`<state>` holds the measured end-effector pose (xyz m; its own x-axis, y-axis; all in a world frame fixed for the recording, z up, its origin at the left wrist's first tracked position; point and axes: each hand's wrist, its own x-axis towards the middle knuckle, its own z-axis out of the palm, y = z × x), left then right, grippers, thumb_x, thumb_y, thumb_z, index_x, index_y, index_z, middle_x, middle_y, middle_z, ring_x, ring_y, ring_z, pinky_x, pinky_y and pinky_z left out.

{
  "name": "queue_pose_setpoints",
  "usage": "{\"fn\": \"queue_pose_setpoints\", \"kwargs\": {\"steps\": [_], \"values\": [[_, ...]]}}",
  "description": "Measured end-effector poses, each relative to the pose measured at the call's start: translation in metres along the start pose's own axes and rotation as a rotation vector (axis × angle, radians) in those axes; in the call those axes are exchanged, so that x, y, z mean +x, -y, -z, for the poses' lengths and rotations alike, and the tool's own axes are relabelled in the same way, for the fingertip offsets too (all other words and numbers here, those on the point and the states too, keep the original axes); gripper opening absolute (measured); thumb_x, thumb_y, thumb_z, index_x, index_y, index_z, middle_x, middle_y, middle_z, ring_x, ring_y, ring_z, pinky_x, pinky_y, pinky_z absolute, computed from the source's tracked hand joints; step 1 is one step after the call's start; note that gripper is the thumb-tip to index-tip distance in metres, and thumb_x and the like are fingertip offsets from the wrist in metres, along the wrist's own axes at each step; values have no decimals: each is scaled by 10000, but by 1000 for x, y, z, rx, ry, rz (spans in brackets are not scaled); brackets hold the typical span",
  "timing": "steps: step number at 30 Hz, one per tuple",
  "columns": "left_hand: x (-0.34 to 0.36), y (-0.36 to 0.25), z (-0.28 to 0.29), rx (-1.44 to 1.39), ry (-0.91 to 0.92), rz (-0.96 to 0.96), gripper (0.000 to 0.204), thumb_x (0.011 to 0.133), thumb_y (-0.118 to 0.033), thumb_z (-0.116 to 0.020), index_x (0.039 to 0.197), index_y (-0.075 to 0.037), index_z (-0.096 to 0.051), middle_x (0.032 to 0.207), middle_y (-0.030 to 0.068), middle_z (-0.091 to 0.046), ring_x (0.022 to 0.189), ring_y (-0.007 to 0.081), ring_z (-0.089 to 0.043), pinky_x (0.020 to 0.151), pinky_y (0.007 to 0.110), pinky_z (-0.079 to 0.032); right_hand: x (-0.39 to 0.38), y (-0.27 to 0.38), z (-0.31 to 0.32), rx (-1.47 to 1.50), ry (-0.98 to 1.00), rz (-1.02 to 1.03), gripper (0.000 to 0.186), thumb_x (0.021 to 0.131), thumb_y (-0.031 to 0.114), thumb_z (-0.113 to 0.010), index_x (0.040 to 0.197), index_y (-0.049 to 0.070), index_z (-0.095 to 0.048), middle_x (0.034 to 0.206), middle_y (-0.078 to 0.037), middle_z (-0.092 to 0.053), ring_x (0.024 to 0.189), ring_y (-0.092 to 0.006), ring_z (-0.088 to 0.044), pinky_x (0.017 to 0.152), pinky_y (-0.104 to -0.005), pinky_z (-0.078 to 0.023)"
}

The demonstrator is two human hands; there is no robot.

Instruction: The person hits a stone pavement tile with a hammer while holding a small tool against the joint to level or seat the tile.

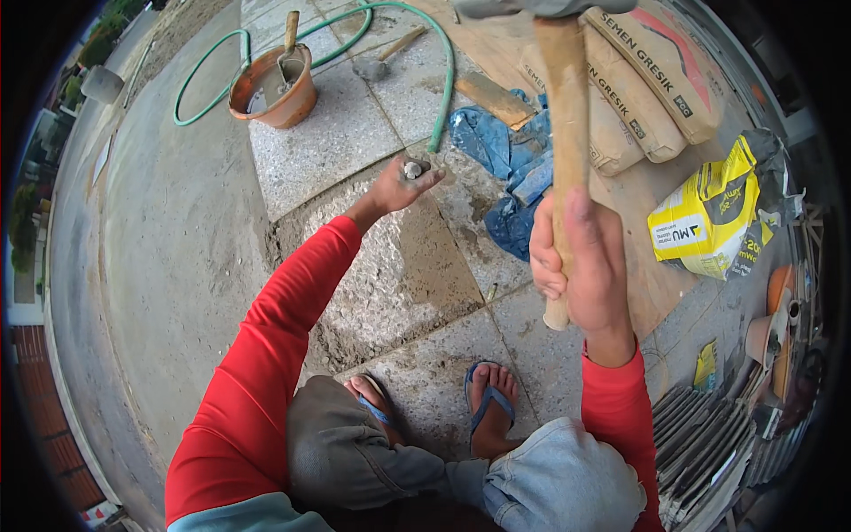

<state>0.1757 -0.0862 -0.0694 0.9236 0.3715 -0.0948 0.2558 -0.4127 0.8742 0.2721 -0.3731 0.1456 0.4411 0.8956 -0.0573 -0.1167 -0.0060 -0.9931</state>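
Observation:
My left hand [390, 188] is closed around a steel chisel [412, 169], held roughly upright over the far edge of a rough, chipped paving patch [372, 266]; its round struck end shows above my fist, while its lower end is hidden. Raised on the right, my right hand [589, 266] grips a hammer by its wooden handle [567, 106]. The grey hammer head [541, 7] is partly cut off by the top of the picture. Part of the patch is darker and damp-looking, with grit and crumbs along its borders.
An orange-brown bucket [300, 105] holds a trowel [291, 40], beside a green hose [445, 89] and another hammer [368, 67]. Crumpled blue plastic [483, 137], a wood block [494, 99], paper cement sacks [651, 66] and a yellow bag [700, 217] lie right. My sandalled feet stand near.

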Motion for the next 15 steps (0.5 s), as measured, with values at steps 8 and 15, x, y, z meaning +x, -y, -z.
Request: {"fn": "queue_pose_setpoints", "kwargs": {"steps": [8, 15], "values": [[6, 9, -7, -15, -234, -271, 382, 953, -375, -738, 874, -5, -687, 749, 47, -624, 681, 129, -575, 651, 320, -514, 23, -83, -23, -327, -94, 193, 542, 1060, 555, -492, 784, 90, -453, 635, 18, -439, 542, -117, -454, 494, -298, -360], [7, -6, 7, -4, -2, 3, 414, 937, -417, -743, 891, -7, -704, 761, 57, -646, 722, 150, -619, 713, 327, -518, 5, -20, -4, 80, -42, -189, 572, 1076, 572, -440, 760, 95, -444, 593, 47, -388, 444, -30, -375, 390, -227, -308]]}}
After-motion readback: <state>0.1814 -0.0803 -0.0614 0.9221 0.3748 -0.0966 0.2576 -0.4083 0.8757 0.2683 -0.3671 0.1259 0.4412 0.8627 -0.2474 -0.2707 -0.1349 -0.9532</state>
